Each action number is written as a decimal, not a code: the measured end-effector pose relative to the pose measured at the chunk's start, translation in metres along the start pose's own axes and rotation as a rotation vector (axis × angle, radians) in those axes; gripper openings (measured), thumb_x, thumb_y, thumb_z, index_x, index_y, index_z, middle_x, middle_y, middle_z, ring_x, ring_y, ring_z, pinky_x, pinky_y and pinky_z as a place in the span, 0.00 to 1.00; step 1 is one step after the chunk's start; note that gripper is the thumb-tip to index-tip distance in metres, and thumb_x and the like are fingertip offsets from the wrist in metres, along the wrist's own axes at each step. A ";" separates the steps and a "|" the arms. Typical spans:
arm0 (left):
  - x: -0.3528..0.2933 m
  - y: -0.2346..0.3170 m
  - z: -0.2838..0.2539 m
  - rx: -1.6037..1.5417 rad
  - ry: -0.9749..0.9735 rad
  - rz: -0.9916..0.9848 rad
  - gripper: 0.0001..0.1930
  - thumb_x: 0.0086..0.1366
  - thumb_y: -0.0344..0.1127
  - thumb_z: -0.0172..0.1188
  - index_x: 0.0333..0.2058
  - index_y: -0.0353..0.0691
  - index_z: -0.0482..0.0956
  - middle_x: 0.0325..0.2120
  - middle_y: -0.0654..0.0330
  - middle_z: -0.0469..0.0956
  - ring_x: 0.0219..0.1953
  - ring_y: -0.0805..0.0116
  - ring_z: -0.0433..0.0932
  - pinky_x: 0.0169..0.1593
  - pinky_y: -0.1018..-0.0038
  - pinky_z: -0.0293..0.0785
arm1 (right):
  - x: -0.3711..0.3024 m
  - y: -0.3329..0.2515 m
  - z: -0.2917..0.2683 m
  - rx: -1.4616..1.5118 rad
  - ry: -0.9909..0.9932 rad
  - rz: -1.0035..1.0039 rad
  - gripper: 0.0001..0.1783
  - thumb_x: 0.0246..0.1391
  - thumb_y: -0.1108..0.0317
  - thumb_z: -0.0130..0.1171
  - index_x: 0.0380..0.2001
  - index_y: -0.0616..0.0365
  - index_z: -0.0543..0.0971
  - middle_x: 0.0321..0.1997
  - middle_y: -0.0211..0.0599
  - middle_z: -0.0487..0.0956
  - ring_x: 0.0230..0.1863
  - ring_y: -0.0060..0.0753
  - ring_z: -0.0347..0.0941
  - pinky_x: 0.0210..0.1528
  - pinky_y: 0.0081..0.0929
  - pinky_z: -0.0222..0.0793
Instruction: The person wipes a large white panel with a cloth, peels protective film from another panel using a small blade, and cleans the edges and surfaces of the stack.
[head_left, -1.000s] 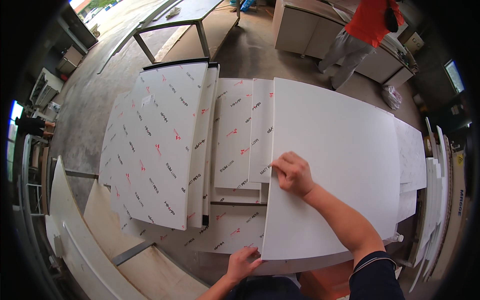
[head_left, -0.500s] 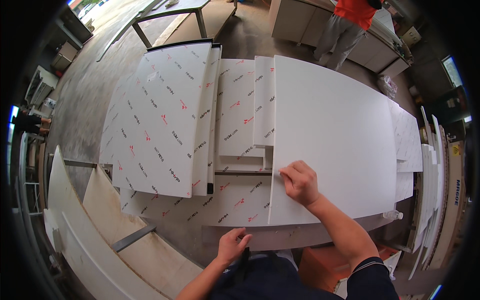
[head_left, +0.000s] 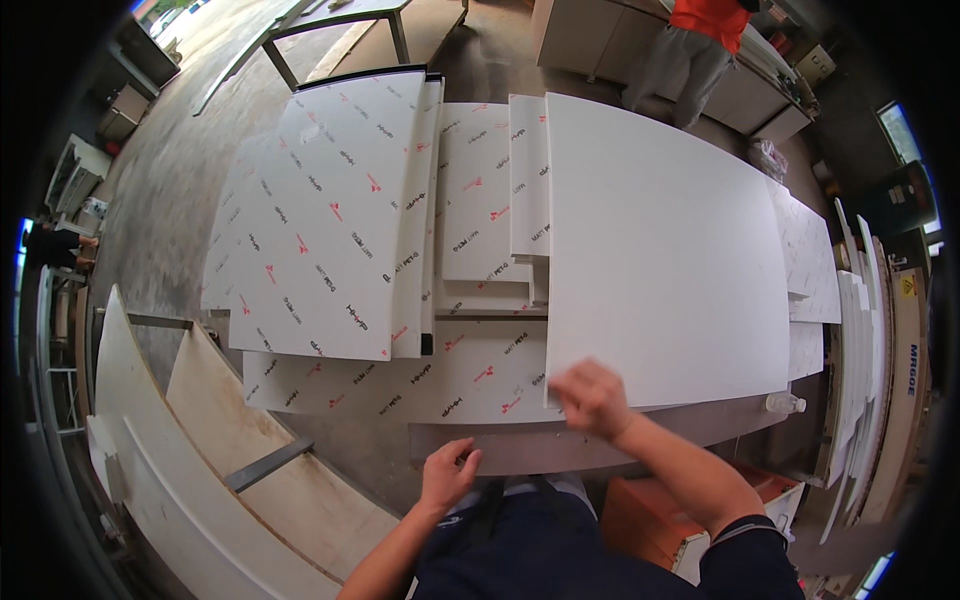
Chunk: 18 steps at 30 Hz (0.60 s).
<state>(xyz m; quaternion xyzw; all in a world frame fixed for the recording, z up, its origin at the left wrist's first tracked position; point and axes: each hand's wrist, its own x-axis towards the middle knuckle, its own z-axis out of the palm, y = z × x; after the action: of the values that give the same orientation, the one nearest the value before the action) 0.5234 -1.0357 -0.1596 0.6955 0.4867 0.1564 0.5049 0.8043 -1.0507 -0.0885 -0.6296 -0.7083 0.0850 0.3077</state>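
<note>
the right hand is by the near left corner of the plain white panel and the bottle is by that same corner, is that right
Not quite: in the head view, the bottle is by the near right corner of the plain white panel. The right hand is indeed by the near left one.

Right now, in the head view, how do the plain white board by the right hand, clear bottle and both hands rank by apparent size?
1. Plain white board
2. Right hand and left hand: too alike to rank
3. Clear bottle
</note>
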 end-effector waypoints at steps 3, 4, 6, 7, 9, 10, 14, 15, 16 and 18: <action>0.002 0.002 0.001 -0.071 -0.003 -0.013 0.13 0.57 0.37 0.61 0.38 0.33 0.79 0.30 0.52 0.80 0.29 0.59 0.79 0.35 0.71 0.74 | -0.057 -0.045 0.004 0.100 -0.353 -0.158 0.11 0.33 0.76 0.59 0.26 0.54 0.78 0.21 0.33 0.70 0.24 0.36 0.69 0.25 0.31 0.67; 0.004 0.005 0.001 -0.076 -0.001 0.001 0.14 0.57 0.37 0.61 0.38 0.33 0.79 0.30 0.52 0.80 0.30 0.59 0.79 0.35 0.71 0.74 | -0.061 -0.052 -0.001 0.143 -0.245 -0.080 0.10 0.34 0.77 0.59 0.26 0.54 0.78 0.22 0.33 0.71 0.24 0.37 0.70 0.25 0.31 0.67; 0.010 0.013 0.003 -0.089 -0.016 -0.014 0.14 0.58 0.37 0.61 0.38 0.33 0.78 0.31 0.52 0.80 0.30 0.60 0.79 0.35 0.71 0.74 | -0.053 -0.045 -0.015 0.140 -0.024 0.101 0.08 0.37 0.79 0.59 0.25 0.57 0.78 0.23 0.35 0.73 0.23 0.38 0.70 0.25 0.28 0.67; 0.015 0.017 0.004 -0.102 -0.042 -0.042 0.15 0.59 0.38 0.60 0.39 0.32 0.78 0.31 0.53 0.80 0.30 0.62 0.79 0.36 0.72 0.74 | -0.048 -0.034 -0.021 0.087 0.087 0.218 0.07 0.39 0.79 0.59 0.25 0.58 0.78 0.24 0.36 0.74 0.22 0.37 0.70 0.25 0.26 0.67; 0.029 0.033 0.011 -0.161 -0.099 -0.071 0.16 0.60 0.39 0.60 0.40 0.32 0.78 0.31 0.54 0.80 0.30 0.65 0.79 0.37 0.73 0.74 | -0.043 -0.014 -0.041 0.139 0.233 0.550 0.04 0.44 0.79 0.59 0.27 0.62 0.77 0.24 0.37 0.73 0.22 0.33 0.69 0.26 0.23 0.65; 0.033 0.044 0.013 -0.199 -0.117 -0.087 0.16 0.60 0.40 0.60 0.41 0.33 0.77 0.30 0.54 0.80 0.31 0.67 0.78 0.37 0.74 0.73 | -0.047 0.005 -0.048 0.121 0.277 0.584 0.04 0.45 0.79 0.59 0.27 0.63 0.77 0.24 0.37 0.73 0.22 0.30 0.68 0.26 0.22 0.65; 0.060 0.061 0.040 -0.399 -0.190 -0.191 0.21 0.62 0.42 0.60 0.47 0.32 0.75 0.33 0.56 0.80 0.34 0.74 0.76 0.40 0.77 0.71 | -0.075 0.090 -0.093 -0.010 0.484 0.724 0.05 0.46 0.78 0.58 0.29 0.64 0.77 0.26 0.35 0.74 0.25 0.24 0.69 0.28 0.21 0.66; 0.066 0.060 0.051 -0.469 -0.184 -0.200 0.21 0.62 0.42 0.60 0.47 0.32 0.74 0.34 0.57 0.80 0.35 0.74 0.76 0.40 0.77 0.71 | -0.079 0.114 -0.106 -0.058 0.520 0.741 0.05 0.46 0.77 0.58 0.29 0.64 0.78 0.25 0.35 0.75 0.24 0.24 0.69 0.29 0.21 0.66; 0.073 0.057 0.055 -0.408 -0.210 -0.195 0.22 0.62 0.43 0.60 0.48 0.32 0.74 0.36 0.59 0.79 0.36 0.76 0.75 0.41 0.78 0.71 | -0.081 0.146 -0.117 -0.107 0.557 0.761 0.05 0.46 0.77 0.58 0.29 0.65 0.78 0.24 0.35 0.75 0.24 0.24 0.70 0.29 0.22 0.67; 0.084 0.083 0.055 -0.463 -0.229 -0.221 0.20 0.62 0.43 0.60 0.45 0.32 0.75 0.31 0.63 0.78 0.32 0.78 0.73 0.36 0.79 0.70 | -0.081 0.208 -0.149 -0.203 0.637 0.854 0.05 0.45 0.75 0.58 0.28 0.65 0.78 0.23 0.37 0.77 0.24 0.27 0.72 0.30 0.24 0.68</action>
<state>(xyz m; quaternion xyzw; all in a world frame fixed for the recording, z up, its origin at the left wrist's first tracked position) 0.6452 -0.9968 -0.1360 0.5175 0.4508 0.1278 0.7160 1.0615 -1.1270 -0.1028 -0.8826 -0.2655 -0.0614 0.3831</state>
